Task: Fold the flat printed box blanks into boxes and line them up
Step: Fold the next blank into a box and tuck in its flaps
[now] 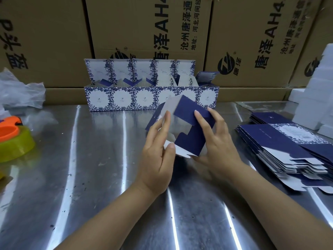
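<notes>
Left hand (158, 141) pinches the white flap of a half-folded navy printed cardboard box (187, 127); right hand (216, 139), fingers spread, clasps its navy panel. Six folded floral boxes (151, 98) stand behind.

The person's left hand (158, 159) and right hand (218, 141) are bare. The left forearm (111, 213) and right forearm (270, 201) are bare to the frame's lower edge. The fingernails (196, 112) are pale, rounded and a little long.

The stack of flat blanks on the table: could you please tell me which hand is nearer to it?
Right. The right hand holds the half-folded box just left of the stack; the left hand grips the box's other side, farther away.
</notes>
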